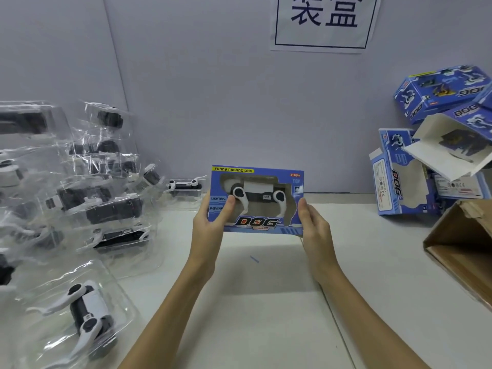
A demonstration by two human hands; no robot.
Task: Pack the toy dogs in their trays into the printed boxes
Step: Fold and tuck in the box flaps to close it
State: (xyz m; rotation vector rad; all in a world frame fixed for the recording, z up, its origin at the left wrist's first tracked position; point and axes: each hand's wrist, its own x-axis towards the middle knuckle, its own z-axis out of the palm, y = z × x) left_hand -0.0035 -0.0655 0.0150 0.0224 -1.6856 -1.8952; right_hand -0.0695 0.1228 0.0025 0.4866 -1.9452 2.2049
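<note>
A blue printed box (292, 179) with a window is held upright above the white table, its front facing me. Through the window shows a black-and-white toy dog (259, 194). My left hand (210, 222) grips the box's left edge, thumb on the front. My right hand (314, 227) holds the right edge with fingers behind it. Several clear trays with toy dogs are heaped at the left (101, 206); the nearest tray (85, 312) lies at the front left.
Blue printed boxes (404, 177) are piled at the right against the wall, one open with white flaps (447, 153). A brown cardboard carton (463, 249) stands at the right edge. A paper sign (323, 22) hangs on the grey wall.
</note>
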